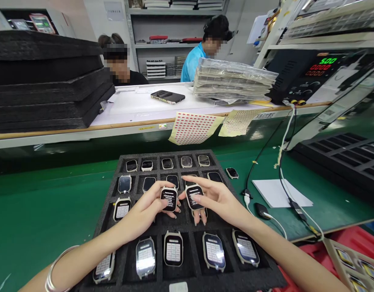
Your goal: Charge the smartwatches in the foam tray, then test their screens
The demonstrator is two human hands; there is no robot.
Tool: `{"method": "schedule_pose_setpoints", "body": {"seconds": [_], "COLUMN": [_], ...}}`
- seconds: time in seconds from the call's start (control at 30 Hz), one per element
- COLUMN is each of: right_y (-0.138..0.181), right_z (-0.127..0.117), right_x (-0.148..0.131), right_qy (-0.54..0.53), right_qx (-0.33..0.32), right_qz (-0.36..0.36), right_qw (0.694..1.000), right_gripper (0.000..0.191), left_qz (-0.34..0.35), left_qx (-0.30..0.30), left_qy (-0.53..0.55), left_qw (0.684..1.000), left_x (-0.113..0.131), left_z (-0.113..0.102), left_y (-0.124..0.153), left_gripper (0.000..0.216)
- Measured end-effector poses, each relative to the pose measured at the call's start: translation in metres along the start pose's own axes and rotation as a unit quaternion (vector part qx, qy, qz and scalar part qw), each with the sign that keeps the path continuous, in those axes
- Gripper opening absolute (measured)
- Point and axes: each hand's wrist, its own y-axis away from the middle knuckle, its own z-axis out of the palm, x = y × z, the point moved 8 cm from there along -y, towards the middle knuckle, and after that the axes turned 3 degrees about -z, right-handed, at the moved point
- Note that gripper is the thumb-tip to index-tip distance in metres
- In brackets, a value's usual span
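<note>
My left hand [158,200] is closed round a smartwatch body [169,198] without a strap, its thumb at the screen's left edge. A second smartwatch body [194,197] sits in the closed fingers of my right hand [211,198], with the thumb over its lit screen. Both screens show a text menu, white on black. Below the hands lies a black foam tray [189,275] divided into pockets. Several watch bodies rest in it; the front ones, such as this lit watch [174,249], show a grid, while the back ones, like this dark watch [167,164], have black screens.
Right of the tray are a loose watch [232,173], white paper [281,193], a small black charger [261,211] and hanging cables. A shelf ahead holds foam trays [43,81], a phone [167,97], clear plastic trays [232,83] and a power supply [308,77]. Two people sit beyond.
</note>
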Motion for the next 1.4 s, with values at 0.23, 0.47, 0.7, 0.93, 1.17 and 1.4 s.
{"method": "schedule_pose_setpoints", "body": {"seconds": [0.23, 0.47, 0.7, 0.93, 1.17, 1.4], "right_y": [0.004, 0.028, 0.050, 0.034, 0.001, -0.001], "right_z": [0.008, -0.039, -0.066, -0.075, -0.084, -0.104], "right_x": [-0.006, -0.013, -0.018, -0.024, -0.007, -0.006], "right_qy": [-0.047, 0.285, 0.528, 0.608, 0.674, 0.568], "right_qx": [-0.059, 0.014, -0.013, 0.021, 0.093, 0.146], "right_qz": [-0.024, -0.016, -0.065, -0.104, -0.084, -0.053], "right_qw": [0.997, 0.958, 0.846, 0.787, 0.728, 0.808], "right_gripper": [0.078, 0.053, 0.052, 0.037, 0.036, 0.032], "left_qz": [0.011, 0.005, -0.012, -0.014, -0.012, 0.035], "left_qx": [0.005, -0.013, -0.019, -0.014, -0.008, -0.010], "left_qy": [0.025, 0.063, 0.048, 0.042, 0.037, -0.188], "left_qw": [1.000, 0.998, 0.999, 0.999, 0.999, 0.981], "left_x": [-0.001, -0.002, -0.003, -0.006, -0.004, -0.011], "left_z": [-0.003, 0.000, 0.003, 0.000, 0.002, 0.002], "left_y": [-0.003, -0.006, -0.007, -0.008, -0.007, -0.005], "left_gripper": [0.031, 0.030, 0.027, 0.030, 0.032, 0.064]}}
